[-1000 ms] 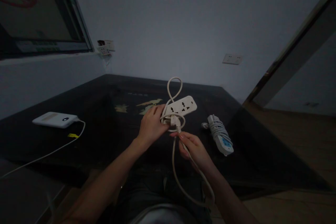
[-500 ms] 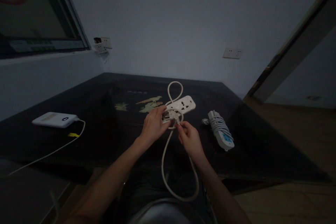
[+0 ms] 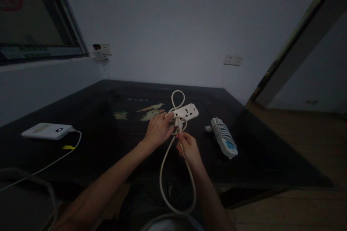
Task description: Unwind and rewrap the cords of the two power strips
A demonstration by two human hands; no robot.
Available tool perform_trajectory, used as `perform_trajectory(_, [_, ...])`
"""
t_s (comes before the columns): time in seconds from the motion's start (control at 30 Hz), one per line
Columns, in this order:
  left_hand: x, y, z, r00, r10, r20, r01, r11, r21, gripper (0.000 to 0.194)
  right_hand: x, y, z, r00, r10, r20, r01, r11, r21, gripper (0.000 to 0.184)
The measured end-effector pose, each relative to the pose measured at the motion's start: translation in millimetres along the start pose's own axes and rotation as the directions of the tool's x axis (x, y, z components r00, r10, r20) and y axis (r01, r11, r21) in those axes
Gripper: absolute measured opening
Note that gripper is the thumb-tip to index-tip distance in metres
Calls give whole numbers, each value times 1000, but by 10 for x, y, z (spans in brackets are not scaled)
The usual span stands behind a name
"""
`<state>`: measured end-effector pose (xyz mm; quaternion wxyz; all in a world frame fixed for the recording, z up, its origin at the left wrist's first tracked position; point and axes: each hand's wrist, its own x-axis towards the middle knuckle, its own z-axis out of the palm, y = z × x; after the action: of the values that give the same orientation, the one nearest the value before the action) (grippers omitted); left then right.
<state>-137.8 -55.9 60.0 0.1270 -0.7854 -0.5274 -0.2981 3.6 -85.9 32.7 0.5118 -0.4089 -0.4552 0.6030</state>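
A white power strip [image 3: 191, 111] lies on the black table in front of me. Its cord [image 3: 162, 173] makes a small loop behind the strip and a long loop hanging over the table's near edge. My left hand [image 3: 159, 129] grips the strip's near end, thumb and fingers around it and the cord turns there. The plug [image 3: 180, 124] sits over that end of the strip, close to the left fingers. My right hand [image 3: 189, 148] pinches the cord just below the plug. The prongs are hard to make out.
On the right lies a second power strip [image 3: 225, 139] wrapped in its grey cord. A white power bank [image 3: 46, 131] with a cable rests at the left of the black table [image 3: 108, 173]. Wall sockets [image 3: 232, 60] are on the wall behind.
The view has shifted slightly. My right hand has drawn a little toward me, and the plug now points more upright, away from me. Both hands keep their hold.
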Motion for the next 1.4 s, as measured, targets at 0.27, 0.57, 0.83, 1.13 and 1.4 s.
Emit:
perform_trajectory(0.27, [100, -3, -29, 995, 92, 47, -97, 987, 125, 42, 31, 38, 66, 996, 89, 30, -93, 956, 278, 39])
perform_trajectory(0.57, [110, -37, -58, 990, 122, 70, -126, 990, 68, 50, 165, 40, 189, 984, -118, -130, 134, 984, 121, 40])
perform_trajectory(0.83, [28, 72, -5, 982, 107, 153, -110, 994, 16, 61, 175, -97, 5, 977, -213, 27, 214, 964, -160, 30])
perform_trajectory(1.13, [-25, 4, 144, 977, 60, 202, -35, 991, -127, 57, -49, -218, -238, 929, -368, -30, 311, 823, -474, 23])
perform_trajectory(1.4, [-54, 49, 107, 977, 164, 137, -151, 983, -101, 60, 328, -712, -400, 790, -528, 313, 489, 233, -840, 20])
